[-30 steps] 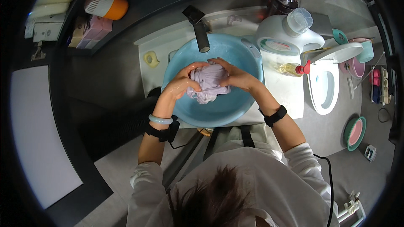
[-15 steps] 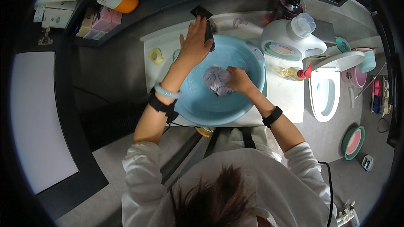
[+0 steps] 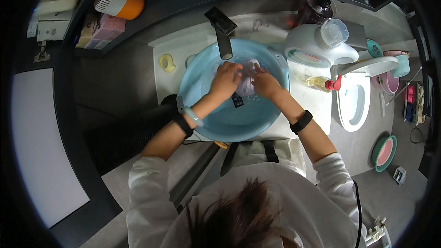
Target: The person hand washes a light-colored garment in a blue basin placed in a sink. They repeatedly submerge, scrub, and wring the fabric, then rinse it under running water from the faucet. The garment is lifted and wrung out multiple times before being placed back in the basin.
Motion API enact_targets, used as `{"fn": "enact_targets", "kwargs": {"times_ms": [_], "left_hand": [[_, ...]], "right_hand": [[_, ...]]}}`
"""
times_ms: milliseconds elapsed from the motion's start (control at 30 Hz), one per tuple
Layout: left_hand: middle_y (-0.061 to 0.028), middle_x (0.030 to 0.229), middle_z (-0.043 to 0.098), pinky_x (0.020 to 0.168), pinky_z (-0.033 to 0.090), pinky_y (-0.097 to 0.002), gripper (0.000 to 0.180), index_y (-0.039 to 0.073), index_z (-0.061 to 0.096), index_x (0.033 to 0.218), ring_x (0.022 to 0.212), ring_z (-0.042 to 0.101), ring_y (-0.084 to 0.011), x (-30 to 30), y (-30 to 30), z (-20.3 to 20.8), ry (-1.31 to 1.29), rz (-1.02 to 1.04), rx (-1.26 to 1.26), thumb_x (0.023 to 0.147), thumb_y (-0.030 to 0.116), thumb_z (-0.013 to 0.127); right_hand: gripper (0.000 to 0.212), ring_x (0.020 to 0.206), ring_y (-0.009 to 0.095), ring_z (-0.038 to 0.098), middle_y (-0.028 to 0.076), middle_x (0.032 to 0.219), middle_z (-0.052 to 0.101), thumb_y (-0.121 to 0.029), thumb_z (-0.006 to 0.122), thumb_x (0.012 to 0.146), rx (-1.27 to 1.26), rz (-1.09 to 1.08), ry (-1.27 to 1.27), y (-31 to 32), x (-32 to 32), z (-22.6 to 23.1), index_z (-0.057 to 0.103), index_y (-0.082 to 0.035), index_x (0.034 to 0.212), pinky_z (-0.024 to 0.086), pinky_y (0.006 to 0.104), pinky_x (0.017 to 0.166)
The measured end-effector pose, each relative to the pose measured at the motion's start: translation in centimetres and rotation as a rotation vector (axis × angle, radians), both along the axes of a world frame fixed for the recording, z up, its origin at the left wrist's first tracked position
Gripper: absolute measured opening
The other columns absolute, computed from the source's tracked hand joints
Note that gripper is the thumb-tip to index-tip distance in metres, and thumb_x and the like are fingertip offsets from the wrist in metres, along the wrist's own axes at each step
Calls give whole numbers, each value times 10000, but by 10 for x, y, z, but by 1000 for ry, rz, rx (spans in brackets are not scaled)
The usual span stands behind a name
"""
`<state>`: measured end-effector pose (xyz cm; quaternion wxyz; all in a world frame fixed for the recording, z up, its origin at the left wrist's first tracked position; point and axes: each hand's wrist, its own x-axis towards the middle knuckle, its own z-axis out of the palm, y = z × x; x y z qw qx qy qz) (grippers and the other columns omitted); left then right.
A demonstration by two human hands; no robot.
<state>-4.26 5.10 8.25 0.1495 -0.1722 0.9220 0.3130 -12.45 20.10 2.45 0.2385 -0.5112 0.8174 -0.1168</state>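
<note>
A wet, bunched lavender cloth [image 3: 248, 77] is in the light-blue plastic basin [image 3: 216, 126], just in front of the black faucet [image 3: 223, 41]. My left hand [image 3: 225, 82] grips its left side with curled fingers. From the right, my right hand [image 3: 267, 84] holds the other side, fingers bent against the fabric. Bubbles or splashes show in the water around the cloth. Below my left fingers lies a small dark patch [image 3: 237, 100] with pale specks; I cannot tell what it is.
A large white detergent jug [image 3: 308, 46] and a pump bottle [image 3: 321, 82] with a red top stand right of the basin. At left on the counter is a pale yellow ring-shaped object [image 3: 166, 63]. A toilet [image 3: 353, 103] is farther right. A dark shelf [image 3: 183, 7] overhangs the back.
My left hand has come down from the faucet handle to the cloth. The cloth and my right hand have shifted slightly away from me, nearer the spout. The basin has turned or shifted a little.
</note>
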Motion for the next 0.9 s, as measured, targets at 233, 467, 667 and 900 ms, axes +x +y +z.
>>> {"fn": "enact_targets", "kwargs": {"times_ms": [233,467,667,900], "left_hand": [[-135,1410,168,923,161,-694,587,210,291,1345,1271,114,-448,-10,8,-130,-435,-67,-263,835,468,424],[-82,1234,502,998,274,-456,414,129,548,1144,1173,423,-294,-6,-10,-198,-235,-568,-421,863,385,382],[-120,1046,605,828,436,-397,466,71,597,1046,991,557,-305,-17,-38,-205,-162,-7,-299,730,413,596],[-124,965,592,719,486,-279,495,-83,497,1106,809,583,-169,17,-31,-48,-64,376,477,647,-24,671]], "right_hand": [[358,845,347,585,213,981,591,-132,498,818,-97,-310,-411,21,-4,33,515,-59,1168,459,375,759],[296,829,240,606,160,898,624,-128,513,848,-293,-520,-612,49,-13,62,539,-30,1126,458,312,763],[276,898,237,586,152,965,621,-80,500,829,-485,-524,-755,56,-6,57,553,-1,1088,431,309,819],[444,1190,220,407,82,1275,454,-334,500,883,-491,-765,-1201,51,-1,70,454,-113,1266,305,395,970]]}}
